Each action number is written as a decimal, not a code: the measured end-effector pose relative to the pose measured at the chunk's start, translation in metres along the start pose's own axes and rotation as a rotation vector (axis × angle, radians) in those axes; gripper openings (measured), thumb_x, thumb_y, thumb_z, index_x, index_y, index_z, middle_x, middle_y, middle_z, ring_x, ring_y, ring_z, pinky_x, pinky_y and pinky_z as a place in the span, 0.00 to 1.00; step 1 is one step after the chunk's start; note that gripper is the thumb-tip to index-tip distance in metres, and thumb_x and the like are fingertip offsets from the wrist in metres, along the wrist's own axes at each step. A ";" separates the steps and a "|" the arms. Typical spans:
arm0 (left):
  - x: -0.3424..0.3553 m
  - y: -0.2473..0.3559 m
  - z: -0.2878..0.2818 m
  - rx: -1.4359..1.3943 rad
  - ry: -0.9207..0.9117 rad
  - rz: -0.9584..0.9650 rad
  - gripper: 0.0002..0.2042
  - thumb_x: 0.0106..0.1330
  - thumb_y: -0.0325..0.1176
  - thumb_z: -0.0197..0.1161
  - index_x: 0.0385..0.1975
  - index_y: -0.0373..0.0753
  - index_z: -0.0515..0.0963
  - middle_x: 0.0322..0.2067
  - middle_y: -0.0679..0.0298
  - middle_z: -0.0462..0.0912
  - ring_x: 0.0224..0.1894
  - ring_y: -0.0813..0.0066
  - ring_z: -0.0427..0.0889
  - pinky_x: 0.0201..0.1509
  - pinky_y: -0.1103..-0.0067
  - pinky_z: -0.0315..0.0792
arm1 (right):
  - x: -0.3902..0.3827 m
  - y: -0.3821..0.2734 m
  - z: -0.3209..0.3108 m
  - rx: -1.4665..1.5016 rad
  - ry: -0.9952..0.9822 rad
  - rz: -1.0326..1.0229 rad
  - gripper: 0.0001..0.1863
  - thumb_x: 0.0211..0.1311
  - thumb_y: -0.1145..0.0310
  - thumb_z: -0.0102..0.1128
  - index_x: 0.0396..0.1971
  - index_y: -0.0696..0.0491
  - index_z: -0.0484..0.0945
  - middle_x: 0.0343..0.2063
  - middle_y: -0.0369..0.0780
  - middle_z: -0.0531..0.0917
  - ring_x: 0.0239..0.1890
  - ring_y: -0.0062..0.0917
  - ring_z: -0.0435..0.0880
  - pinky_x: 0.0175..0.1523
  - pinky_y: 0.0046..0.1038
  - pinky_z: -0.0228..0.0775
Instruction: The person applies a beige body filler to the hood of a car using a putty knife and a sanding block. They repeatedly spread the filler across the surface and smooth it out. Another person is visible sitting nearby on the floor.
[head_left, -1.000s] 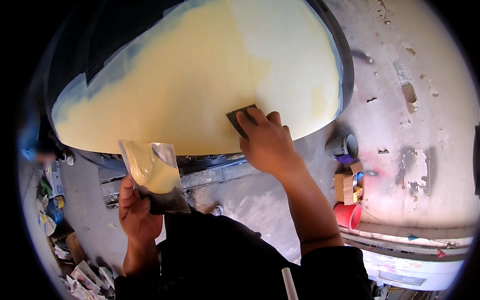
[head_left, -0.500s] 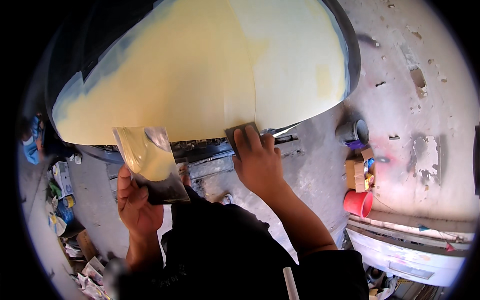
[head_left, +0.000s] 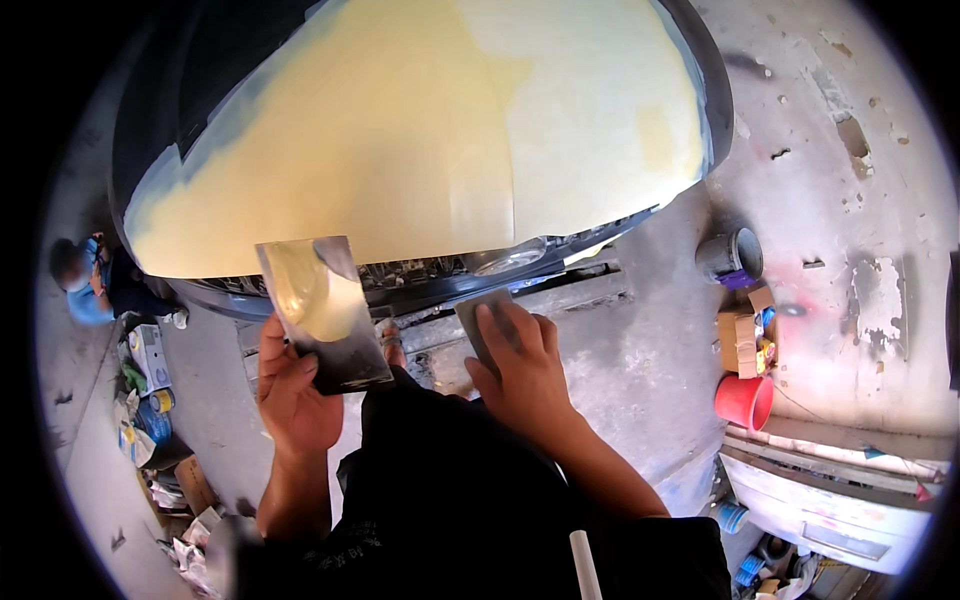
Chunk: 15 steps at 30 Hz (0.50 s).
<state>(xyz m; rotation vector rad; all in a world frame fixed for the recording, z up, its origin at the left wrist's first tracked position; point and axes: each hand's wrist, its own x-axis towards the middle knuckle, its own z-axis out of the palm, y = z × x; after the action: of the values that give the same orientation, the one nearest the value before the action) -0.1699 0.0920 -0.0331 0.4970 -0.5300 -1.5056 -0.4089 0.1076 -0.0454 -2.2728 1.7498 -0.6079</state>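
A car hood (head_left: 380, 170) coated in pale yellow body filler fills the upper view, blue-grey showing along its borders. My left hand (head_left: 300, 405) is closed on the lower edge of a flat metal mixing plate (head_left: 350, 360), held tilted up near the hood's front edge. Yellow filler (head_left: 325, 305) is smeared across the plate's upper half. My right hand (head_left: 530, 380) grips a dark, flat filler spreader (head_left: 484, 335), fingers laid over its face. The spreader is apart from the hood, just below its front edge and right of the plate.
Beneath the hood runs an open front with exposed parts (head_left: 420, 270). To the right, along a stained wall, stand a dark bucket (head_left: 715, 260), a cardboard box (head_left: 737, 342) and a red bucket (head_left: 738, 402). A person in blue (head_left: 95, 285) is at far left, above assorted clutter (head_left: 150, 400).
My right hand has drawn the spreader off the hood's front edge, back toward me. The plate has shifted slightly right in the view. More of the person at left shows.
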 end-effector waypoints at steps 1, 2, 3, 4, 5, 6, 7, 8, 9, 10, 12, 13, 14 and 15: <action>-0.002 -0.006 0.006 -0.030 -0.025 -0.041 0.25 0.54 0.19 0.45 0.57 0.31 0.61 0.53 0.50 0.71 0.57 0.60 0.70 0.64 0.67 0.61 | -0.001 -0.001 -0.009 0.136 0.046 -0.069 0.30 0.48 0.66 0.65 0.54 0.53 0.71 0.54 0.45 0.66 0.50 0.46 0.68 0.48 0.42 0.68; -0.004 -0.013 0.011 -0.058 -0.052 -0.081 0.25 0.54 0.19 0.45 0.56 0.32 0.61 0.52 0.50 0.71 0.57 0.60 0.70 0.64 0.67 0.61 | -0.002 -0.002 -0.018 0.273 0.093 -0.141 0.30 0.47 0.67 0.66 0.54 0.54 0.71 0.54 0.46 0.67 0.51 0.46 0.68 0.51 0.42 0.67; -0.012 -0.027 0.012 0.029 0.132 -0.084 0.26 0.53 0.20 0.44 0.57 0.33 0.62 0.54 0.53 0.71 0.57 0.61 0.70 0.64 0.66 0.63 | -0.004 -0.005 -0.028 0.419 0.074 -0.189 0.29 0.47 0.70 0.67 0.53 0.56 0.72 0.55 0.48 0.67 0.55 0.46 0.67 0.57 0.41 0.64; -0.018 -0.035 0.018 -0.005 0.176 -0.127 0.26 0.53 0.20 0.45 0.57 0.34 0.62 0.54 0.53 0.70 0.57 0.61 0.70 0.63 0.66 0.64 | -0.006 -0.008 -0.032 0.564 0.061 -0.264 0.29 0.47 0.70 0.68 0.53 0.56 0.72 0.55 0.47 0.67 0.55 0.46 0.67 0.58 0.41 0.63; -0.025 -0.043 0.025 -0.036 0.178 -0.149 0.26 0.54 0.19 0.44 0.57 0.34 0.62 0.54 0.53 0.71 0.57 0.61 0.70 0.64 0.67 0.63 | -0.008 -0.010 -0.036 0.709 0.051 -0.336 0.29 0.47 0.71 0.68 0.53 0.56 0.72 0.55 0.47 0.67 0.56 0.46 0.67 0.58 0.41 0.63; -0.031 -0.048 0.030 -0.067 0.183 -0.170 0.26 0.54 0.17 0.44 0.57 0.34 0.61 0.54 0.52 0.71 0.58 0.61 0.70 0.64 0.67 0.62 | -0.011 -0.011 -0.038 0.853 0.038 -0.409 0.29 0.47 0.72 0.68 0.53 0.55 0.72 0.55 0.47 0.68 0.56 0.46 0.67 0.58 0.40 0.63; -0.034 -0.050 0.036 -0.059 0.167 -0.152 0.26 0.54 0.17 0.44 0.57 0.34 0.61 0.54 0.52 0.71 0.58 0.61 0.70 0.64 0.67 0.62 | -0.015 -0.015 -0.033 0.911 0.029 -0.412 0.29 0.46 0.73 0.68 0.53 0.54 0.73 0.55 0.47 0.68 0.56 0.46 0.68 0.59 0.40 0.63; -0.036 -0.051 0.042 -0.047 0.150 -0.136 0.26 0.54 0.18 0.45 0.57 0.34 0.61 0.54 0.52 0.71 0.58 0.61 0.70 0.64 0.67 0.62 | -0.019 -0.009 -0.028 0.855 0.040 -0.412 0.29 0.46 0.73 0.69 0.53 0.54 0.73 0.55 0.47 0.68 0.56 0.46 0.68 0.59 0.40 0.63; -0.037 -0.050 0.044 -0.040 0.131 -0.119 0.26 0.54 0.18 0.45 0.58 0.33 0.61 0.54 0.52 0.71 0.58 0.61 0.70 0.64 0.67 0.62 | -0.022 -0.002 -0.021 0.794 0.050 -0.412 0.29 0.45 0.73 0.69 0.53 0.54 0.74 0.55 0.47 0.69 0.56 0.47 0.68 0.59 0.40 0.63; -0.038 -0.047 0.044 -0.044 0.123 -0.119 0.26 0.54 0.18 0.45 0.58 0.33 0.60 0.54 0.52 0.71 0.58 0.62 0.70 0.64 0.67 0.61 | -0.024 0.005 -0.014 0.732 0.061 -0.410 0.29 0.45 0.73 0.69 0.53 0.54 0.74 0.55 0.47 0.69 0.56 0.47 0.68 0.59 0.40 0.63; -0.039 -0.038 0.043 -0.048 0.098 -0.131 0.27 0.54 0.17 0.45 0.58 0.33 0.60 0.54 0.52 0.71 0.58 0.62 0.69 0.64 0.67 0.61 | -0.029 0.017 -0.002 0.566 0.080 -0.364 0.28 0.45 0.70 0.69 0.51 0.53 0.75 0.54 0.48 0.69 0.55 0.47 0.68 0.58 0.41 0.63; -0.037 -0.032 0.042 -0.032 0.065 -0.113 0.27 0.54 0.18 0.45 0.58 0.33 0.60 0.54 0.52 0.71 0.58 0.62 0.69 0.64 0.67 0.60 | -0.028 0.023 0.005 0.437 0.097 -0.331 0.29 0.45 0.69 0.69 0.52 0.53 0.74 0.54 0.48 0.69 0.54 0.47 0.68 0.57 0.42 0.63; -0.033 -0.025 0.041 -0.020 0.031 -0.096 0.27 0.54 0.18 0.45 0.58 0.33 0.60 0.54 0.52 0.70 0.58 0.62 0.69 0.65 0.67 0.60 | -0.026 0.026 0.008 0.304 0.110 -0.294 0.29 0.45 0.69 0.68 0.53 0.53 0.73 0.54 0.48 0.69 0.54 0.47 0.68 0.56 0.42 0.63; -0.028 -0.017 0.039 -0.010 -0.005 -0.071 0.27 0.53 0.18 0.45 0.58 0.32 0.60 0.54 0.52 0.70 0.59 0.62 0.68 0.65 0.67 0.59 | -0.017 0.027 0.007 0.195 0.190 -0.160 0.30 0.47 0.67 0.67 0.54 0.52 0.71 0.54 0.48 0.69 0.53 0.47 0.67 0.56 0.43 0.63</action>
<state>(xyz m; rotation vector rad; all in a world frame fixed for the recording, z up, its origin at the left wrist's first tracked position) -0.2073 0.1209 -0.0132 0.5086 -0.5133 -1.5768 -0.4327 0.1159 -0.0655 -2.2947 1.5167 -1.0092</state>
